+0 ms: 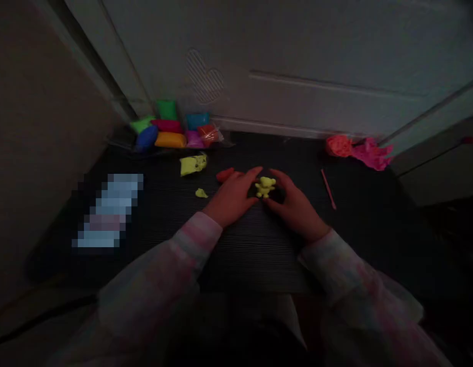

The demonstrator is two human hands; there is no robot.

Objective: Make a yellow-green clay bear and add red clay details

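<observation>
A small yellow clay bear figure (pixel 265 187) with round ears, arms and feet is between my two hands, upright. My left hand (pixel 234 196) curves around its left side, thumb and fingers apart. On the other side, my right hand (pixel 295 206) is curved with the thumb near the bear's feet and the index finger near its head. Whether any fingertip touches the bear, I cannot tell. A red lump (pixel 224 175) lies just behind my left hand. Left of that hand are a small yellow scrap (pixel 201 193) and an opened yellow clay packet (pixel 193 164).
Several coloured clay packets (pixel 170 139) are piled at the back left of the dark table (pixel 255 250). A pink modelling tool (pixel 328 189) lies to the right. Behind it sit crumpled orange (pixel 339 146) and pink (pixel 374 154) pieces. A blurred-out screen (pixel 111 209) lies left.
</observation>
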